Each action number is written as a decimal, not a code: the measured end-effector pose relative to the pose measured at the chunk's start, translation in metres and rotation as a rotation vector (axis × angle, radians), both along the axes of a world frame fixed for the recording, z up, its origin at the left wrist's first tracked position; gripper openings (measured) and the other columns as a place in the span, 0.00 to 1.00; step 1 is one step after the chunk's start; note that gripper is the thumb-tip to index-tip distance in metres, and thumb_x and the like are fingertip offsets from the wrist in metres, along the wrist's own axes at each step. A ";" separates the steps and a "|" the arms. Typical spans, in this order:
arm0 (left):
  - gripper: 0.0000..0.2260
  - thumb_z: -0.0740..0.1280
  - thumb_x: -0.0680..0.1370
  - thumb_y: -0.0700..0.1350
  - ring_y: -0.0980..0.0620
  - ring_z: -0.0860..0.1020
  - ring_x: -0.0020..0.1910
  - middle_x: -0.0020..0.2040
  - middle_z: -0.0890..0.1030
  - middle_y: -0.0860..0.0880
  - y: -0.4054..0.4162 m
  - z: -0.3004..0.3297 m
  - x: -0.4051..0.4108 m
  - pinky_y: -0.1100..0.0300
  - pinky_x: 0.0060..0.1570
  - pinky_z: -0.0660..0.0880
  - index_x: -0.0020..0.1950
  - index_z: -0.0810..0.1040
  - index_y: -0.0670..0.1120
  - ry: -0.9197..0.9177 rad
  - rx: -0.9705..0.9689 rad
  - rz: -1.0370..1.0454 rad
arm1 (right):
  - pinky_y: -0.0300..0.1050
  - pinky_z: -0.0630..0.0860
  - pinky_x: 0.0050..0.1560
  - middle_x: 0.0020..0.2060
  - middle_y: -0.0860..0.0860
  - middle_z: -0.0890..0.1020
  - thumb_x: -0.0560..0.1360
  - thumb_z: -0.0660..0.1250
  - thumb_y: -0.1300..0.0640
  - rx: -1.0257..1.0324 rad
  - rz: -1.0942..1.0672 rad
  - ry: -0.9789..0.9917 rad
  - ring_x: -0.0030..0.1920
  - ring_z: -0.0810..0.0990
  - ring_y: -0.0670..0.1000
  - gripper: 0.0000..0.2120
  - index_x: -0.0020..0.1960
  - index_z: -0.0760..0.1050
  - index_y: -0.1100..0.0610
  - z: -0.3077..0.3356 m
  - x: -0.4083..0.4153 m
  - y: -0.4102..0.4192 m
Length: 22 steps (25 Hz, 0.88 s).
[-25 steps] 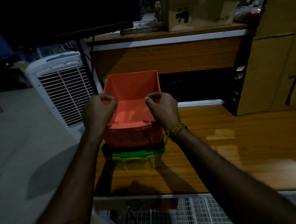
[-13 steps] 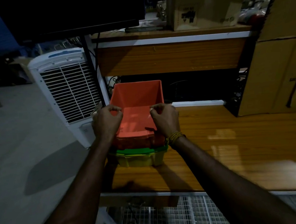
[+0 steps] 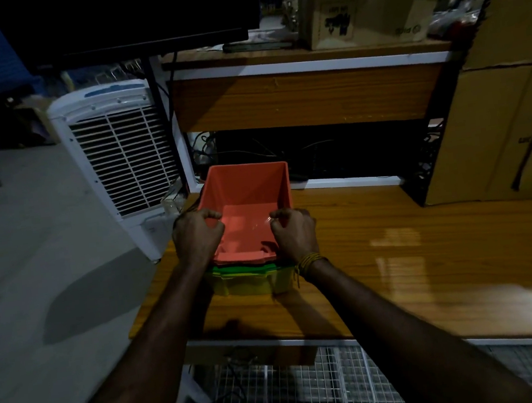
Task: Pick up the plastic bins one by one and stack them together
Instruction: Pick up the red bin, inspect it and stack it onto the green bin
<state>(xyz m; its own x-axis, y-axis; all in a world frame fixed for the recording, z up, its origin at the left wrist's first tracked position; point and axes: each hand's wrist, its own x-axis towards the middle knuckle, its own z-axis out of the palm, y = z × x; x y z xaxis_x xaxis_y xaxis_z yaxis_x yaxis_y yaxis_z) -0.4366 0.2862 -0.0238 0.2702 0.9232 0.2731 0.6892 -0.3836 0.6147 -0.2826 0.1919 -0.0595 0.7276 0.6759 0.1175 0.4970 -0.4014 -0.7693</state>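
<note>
The light was dim, and much of the scene sat in shadow. Of the stacked bins, only the orange bin (image 3: 251, 199) showed its inside; the green bin (image 3: 242, 268) beneath it appeared as a thin strip of rim, and the yellow bin (image 3: 250, 283) at the bottom showed only its near wall, its sides covered by the wrists. How many bins lay between them could not be made out. The stack stood on the wooden tabletop (image 3: 395, 253), near its left edge.

The left hand (image 3: 198, 238) was curled over the orange bin's left side wall, fingers hooked on the rim. The right hand (image 3: 294, 231) was curled the same way over the right side wall, a yellow thread band (image 3: 307, 261) at its wrist. Each grip held the orange bin; the fingertips inside the bin were hard to see. Both forearms reached forward from the bottom of the view, knuckles up.

Left of the tabletop stood a white air cooler (image 3: 119, 157). A cardboard box (image 3: 365, 0) sat on the shelf above, and a dark monitor (image 3: 127, 19) was cut off by the top edge.
</note>
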 end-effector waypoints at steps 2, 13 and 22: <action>0.10 0.70 0.71 0.47 0.44 0.82 0.52 0.52 0.85 0.46 0.003 -0.010 0.000 0.53 0.50 0.78 0.52 0.85 0.51 0.027 -0.035 -0.004 | 0.55 0.81 0.56 0.55 0.55 0.83 0.70 0.59 0.45 -0.024 0.028 0.003 0.56 0.81 0.58 0.21 0.56 0.82 0.50 -0.006 0.002 0.000; 0.18 0.68 0.73 0.50 0.38 0.64 0.73 0.69 0.72 0.37 -0.028 -0.024 0.071 0.42 0.72 0.57 0.64 0.78 0.52 0.129 -0.006 0.000 | 0.55 0.74 0.67 0.68 0.56 0.76 0.78 0.65 0.51 0.060 0.111 0.056 0.67 0.74 0.56 0.21 0.70 0.72 0.55 -0.010 0.043 -0.058; 0.20 0.66 0.79 0.50 0.43 0.63 0.74 0.77 0.61 0.45 -0.169 -0.045 0.231 0.49 0.65 0.71 0.70 0.71 0.54 0.025 0.000 -0.507 | 0.52 0.71 0.65 0.70 0.56 0.70 0.80 0.63 0.51 0.044 -0.266 0.053 0.69 0.70 0.58 0.22 0.74 0.65 0.49 -0.034 0.161 -0.190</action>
<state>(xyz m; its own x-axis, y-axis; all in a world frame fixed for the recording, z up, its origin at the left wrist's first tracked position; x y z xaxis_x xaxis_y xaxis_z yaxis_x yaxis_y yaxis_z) -0.2060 0.1172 -0.0688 0.6906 0.6747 0.2606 0.4310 -0.6732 0.6009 -0.1215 0.0015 -0.0933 0.8848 0.4553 0.0991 0.3370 -0.4783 -0.8109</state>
